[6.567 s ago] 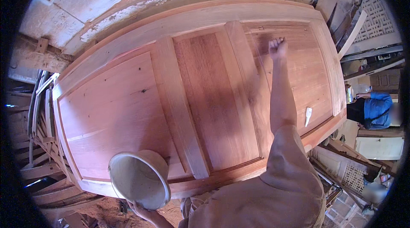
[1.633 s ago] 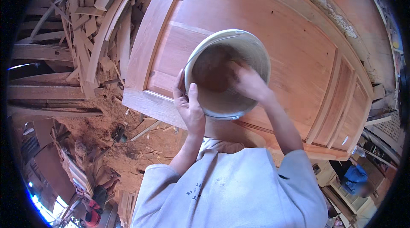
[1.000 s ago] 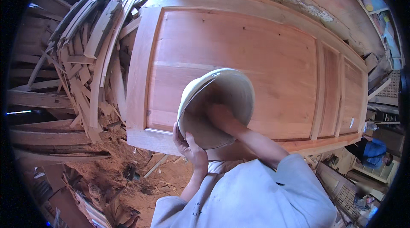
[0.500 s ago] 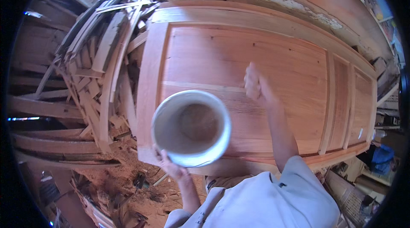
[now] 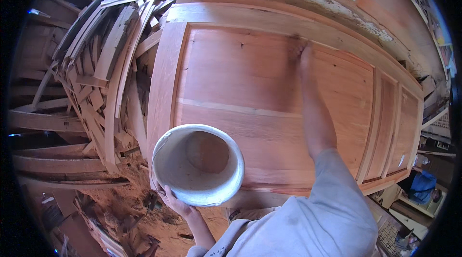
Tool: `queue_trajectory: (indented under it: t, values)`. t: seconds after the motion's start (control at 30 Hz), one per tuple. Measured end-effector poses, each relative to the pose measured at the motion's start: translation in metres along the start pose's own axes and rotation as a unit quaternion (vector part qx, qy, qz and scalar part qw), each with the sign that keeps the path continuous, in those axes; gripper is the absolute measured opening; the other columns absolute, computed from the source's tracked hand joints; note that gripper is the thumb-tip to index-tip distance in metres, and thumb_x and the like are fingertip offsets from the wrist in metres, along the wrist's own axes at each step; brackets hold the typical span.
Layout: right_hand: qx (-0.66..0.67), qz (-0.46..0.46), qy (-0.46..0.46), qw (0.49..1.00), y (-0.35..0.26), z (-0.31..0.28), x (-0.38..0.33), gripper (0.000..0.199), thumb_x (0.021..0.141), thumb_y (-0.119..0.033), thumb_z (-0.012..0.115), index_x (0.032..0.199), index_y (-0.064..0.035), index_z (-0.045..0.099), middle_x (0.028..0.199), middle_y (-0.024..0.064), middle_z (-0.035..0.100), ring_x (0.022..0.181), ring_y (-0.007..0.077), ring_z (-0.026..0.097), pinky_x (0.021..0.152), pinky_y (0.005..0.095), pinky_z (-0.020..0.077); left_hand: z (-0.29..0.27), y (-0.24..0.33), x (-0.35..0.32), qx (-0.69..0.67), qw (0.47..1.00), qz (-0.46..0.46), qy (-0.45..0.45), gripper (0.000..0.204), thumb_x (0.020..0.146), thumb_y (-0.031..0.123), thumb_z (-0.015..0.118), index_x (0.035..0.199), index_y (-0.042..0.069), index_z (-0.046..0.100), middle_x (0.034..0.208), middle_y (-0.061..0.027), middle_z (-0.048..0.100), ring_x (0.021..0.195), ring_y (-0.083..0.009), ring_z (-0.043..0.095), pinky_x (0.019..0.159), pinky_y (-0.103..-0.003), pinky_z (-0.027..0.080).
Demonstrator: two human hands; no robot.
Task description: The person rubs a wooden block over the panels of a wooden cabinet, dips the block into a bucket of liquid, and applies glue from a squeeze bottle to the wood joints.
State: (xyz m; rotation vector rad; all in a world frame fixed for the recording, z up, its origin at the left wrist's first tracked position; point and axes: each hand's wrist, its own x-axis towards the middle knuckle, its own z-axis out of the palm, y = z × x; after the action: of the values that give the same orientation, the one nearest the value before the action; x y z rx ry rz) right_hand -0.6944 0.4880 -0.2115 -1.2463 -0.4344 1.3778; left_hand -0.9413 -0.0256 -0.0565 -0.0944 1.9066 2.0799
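Observation:
A white bucket (image 5: 163, 187) hangs over the near left corner of a wooden panelled door (image 5: 250, 69), its mouth facing me. Reddish-brown colour shows at its bottom; whether that is contents or staining I cannot tell. My left hand (image 5: 174, 202) grips the bucket low on its near left side, partly hidden beneath it. My right arm stretches across the door. At the far edge of the large panel is my right hand (image 5: 304, 52), fingers closed and somewhat blurred. A dark smear lies beside it on the door; whether it is shadow or something held I cannot make out.
Scrap wood strips (image 5: 113, 54) are piled left of the door. Reddish sawdust (image 5: 127, 194) covers the floor at the lower left. A worn wall (image 5: 332, 9) runs behind the door. At the far right is another person in blue (image 5: 423, 187).
My right hand has moved away from me, from the panel's middle to its far edge. My left hand and the bucket have shifted left and nearer to me.

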Motion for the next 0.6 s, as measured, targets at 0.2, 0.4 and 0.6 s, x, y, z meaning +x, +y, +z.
queue_trajectory:
  t: [0.2,0.4,0.6]
  values:
    - [0.071,-0.016,-0.02,0.997,0.02,-0.004,0.016,0.034,0.105,-0.035,0.042,0.075,-0.0198,0.042,0.062,-0.0048,0.032,0.053,0.0094,0.032,0.049,0.0257,0.0303,0.003,-0.002,0.001,0.015,1.0,-0.007,0.02,0.042,0.097,0.008,0.043,0.138,0.0,0.044,0.136,-0.013,0.051,0.122,-0.0233,0.051,0.106,-0.037,0.038]
    - [0.171,0.104,-0.265,0.943,0.07,0.105,-0.031,0.032,0.104,-0.027,0.04,0.074,-0.0162,0.041,0.06,-0.0043,0.032,0.052,0.0094,0.03,0.048,0.0261,0.0289,-0.012,-0.006,0.003,0.002,1.0,-0.003,0.021,0.044,0.096,0.006,0.044,0.139,0.0,0.043,0.138,-0.0133,0.049,0.123,-0.0238,0.05,0.106,-0.038,0.038]
    - [0.137,0.088,-0.098,0.982,0.071,0.148,-0.036,0.034,0.103,-0.03,0.037,0.073,-0.0157,0.04,0.06,-0.0027,0.035,0.05,0.0117,0.031,0.045,0.0268,0.029,-0.008,-0.009,0.007,-0.007,1.0,0.005,0.02,0.045,0.094,0.007,0.046,0.138,0.001,0.043,0.137,-0.0145,0.049,0.124,-0.0254,0.048,0.108,-0.04,0.037]
